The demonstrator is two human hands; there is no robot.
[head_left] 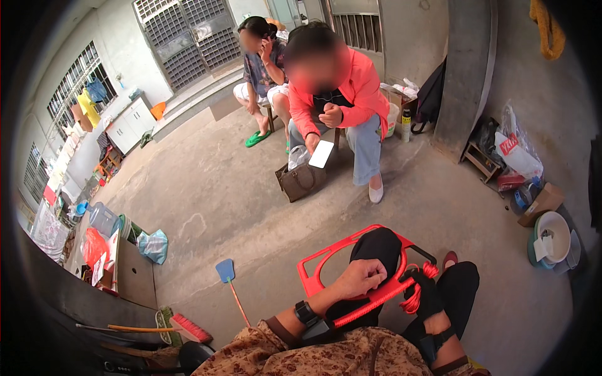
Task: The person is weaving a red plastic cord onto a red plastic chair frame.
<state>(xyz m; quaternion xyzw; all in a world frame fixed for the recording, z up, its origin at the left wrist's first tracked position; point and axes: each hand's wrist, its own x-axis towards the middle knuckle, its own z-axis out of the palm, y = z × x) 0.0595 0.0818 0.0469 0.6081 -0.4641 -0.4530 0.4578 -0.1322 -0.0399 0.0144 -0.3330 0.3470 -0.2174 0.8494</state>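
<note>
A red plastic frame [308, 264] with a large round opening lies across my lap, over my dark trouser leg. Its near side is a ridged red strip; whether cord is wound on it, I cannot tell. My left hand [362, 277] is bare and sits over the opening with curled fingers; what they hold, if anything, is hidden. At the frame's right end, my right hand [427, 294] in a black glove is closed on a bundle of red cord [411, 302]. Loops of cord stick out on both sides of the glove.
Two people sit ahead; the nearer one holds a white phone [322, 154] above a brown handbag [301, 182]. A blue fly swatter [225, 271] and a red broom [190, 327] lie at left. Basins [552, 235] and a cardboard box [543, 203] stand at right.
</note>
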